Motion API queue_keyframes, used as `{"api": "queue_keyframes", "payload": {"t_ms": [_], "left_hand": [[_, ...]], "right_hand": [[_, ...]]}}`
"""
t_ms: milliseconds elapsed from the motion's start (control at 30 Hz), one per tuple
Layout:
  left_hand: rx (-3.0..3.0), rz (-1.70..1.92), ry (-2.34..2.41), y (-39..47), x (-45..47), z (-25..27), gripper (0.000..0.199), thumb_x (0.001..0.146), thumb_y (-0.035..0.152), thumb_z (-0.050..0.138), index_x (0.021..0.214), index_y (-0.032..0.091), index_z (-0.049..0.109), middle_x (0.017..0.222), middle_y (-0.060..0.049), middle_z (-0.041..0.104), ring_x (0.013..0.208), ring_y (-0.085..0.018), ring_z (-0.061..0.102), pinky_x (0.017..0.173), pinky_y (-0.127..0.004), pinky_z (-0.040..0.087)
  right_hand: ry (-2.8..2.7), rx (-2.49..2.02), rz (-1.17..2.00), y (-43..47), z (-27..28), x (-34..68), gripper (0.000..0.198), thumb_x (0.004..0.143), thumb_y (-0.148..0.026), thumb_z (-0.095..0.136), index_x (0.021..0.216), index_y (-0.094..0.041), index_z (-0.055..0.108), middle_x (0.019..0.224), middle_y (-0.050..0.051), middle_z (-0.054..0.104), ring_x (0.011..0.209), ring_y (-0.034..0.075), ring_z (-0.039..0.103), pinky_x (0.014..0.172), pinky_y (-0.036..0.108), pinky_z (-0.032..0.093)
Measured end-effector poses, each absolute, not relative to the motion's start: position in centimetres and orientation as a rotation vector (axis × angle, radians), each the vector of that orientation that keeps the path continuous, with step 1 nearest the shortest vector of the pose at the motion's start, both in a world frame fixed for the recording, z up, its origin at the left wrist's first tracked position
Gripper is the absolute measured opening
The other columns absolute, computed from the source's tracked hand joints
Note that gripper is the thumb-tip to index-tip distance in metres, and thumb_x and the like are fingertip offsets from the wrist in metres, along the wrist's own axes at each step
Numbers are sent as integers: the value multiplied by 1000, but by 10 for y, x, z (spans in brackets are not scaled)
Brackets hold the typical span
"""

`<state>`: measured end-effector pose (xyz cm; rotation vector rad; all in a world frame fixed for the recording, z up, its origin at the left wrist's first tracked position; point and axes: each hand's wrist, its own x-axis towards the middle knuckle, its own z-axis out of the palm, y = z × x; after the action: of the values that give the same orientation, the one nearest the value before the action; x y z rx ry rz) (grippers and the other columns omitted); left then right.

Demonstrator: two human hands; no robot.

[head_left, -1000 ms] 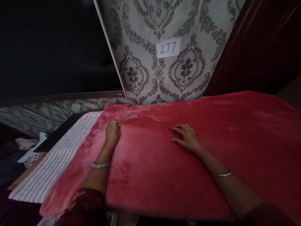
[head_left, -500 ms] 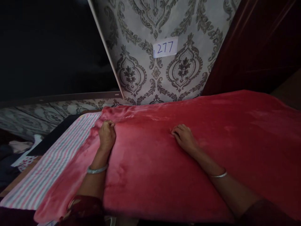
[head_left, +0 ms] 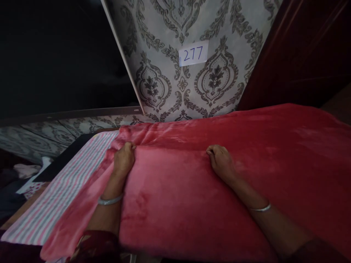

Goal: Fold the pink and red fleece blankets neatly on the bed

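Observation:
A plush red blanket (head_left: 170, 190) spreads over the surface in front of me, its near part lying as a lighter pink-red layer between my arms. My left hand (head_left: 124, 159) is closed, pinching the blanket at the left end of a raised edge. At the right end of that same edge, my right hand (head_left: 221, 160) also has its fingers closed on the blanket. The edge runs fairly straight from one hand to the other. Fingertips of both hands are partly hidden by the knuckles.
A striped pink, grey and white cloth (head_left: 63, 193) lies under the blanket's left side. A large dark screen (head_left: 63, 58) stands at the back left. Behind is patterned wallpaper (head_left: 182, 102) with a paper marked 277 (head_left: 193, 53). Dark red furniture (head_left: 296, 62) rises at the right.
My right hand has shifted slightly to the right. The blanket edge between my hands has become straighter and more distinct. My left hand has barely moved.

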<state>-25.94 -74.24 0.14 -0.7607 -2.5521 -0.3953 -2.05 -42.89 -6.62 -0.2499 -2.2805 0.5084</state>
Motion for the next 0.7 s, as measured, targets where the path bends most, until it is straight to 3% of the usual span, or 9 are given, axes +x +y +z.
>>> {"api": "queue_keyframes", "payload": {"t_ms": [133,333,433,533,600,700], "left_hand": [[-781,-256,-2689,-741,-255,8,22,95,24,38,102,19,58,90,-11,74,85,-28,71,70,-34,47],[-759,-237,-2704,-742,-253,8,22,95,23,39,102,19,59,93,-11,74,87,-28,72,73,-35,48],[-744,-249,-2711,-743,-252,8,21,95,24,41,103,18,60,94,-11,74,89,-28,72,75,-35,49],[-719,-249,-2704,-743,-252,8,22,95,25,42,104,18,60,93,-10,74,88,-27,71,75,-34,50],[-720,-250,-2688,-744,-253,8,23,95,26,41,104,18,61,92,-10,74,87,-27,71,74,-34,50],[-729,-274,-2654,-744,-253,7,25,95,26,39,103,18,61,97,-12,74,87,-26,71,74,-35,51]], "right_hand": [[-2340,-194,477,-425,-67,-22,31,103,-30,37,87,-21,62,82,9,64,78,23,57,74,36,44],[-2495,1,395,-421,-64,-14,40,95,-50,60,122,-22,68,112,13,65,102,29,58,85,43,46],[-2513,66,436,-421,-63,-14,22,98,-36,56,104,-24,74,110,12,67,100,27,59,83,41,46],[-2493,61,497,-422,-64,-17,26,100,-30,49,91,-23,73,102,11,68,95,24,60,84,41,47],[-2488,17,500,-422,-67,-18,26,98,-39,54,107,-23,73,112,13,68,103,28,60,89,45,48],[-2556,-12,456,-423,-72,-18,55,90,-54,64,135,-22,63,133,17,61,121,34,55,96,52,47]]}}
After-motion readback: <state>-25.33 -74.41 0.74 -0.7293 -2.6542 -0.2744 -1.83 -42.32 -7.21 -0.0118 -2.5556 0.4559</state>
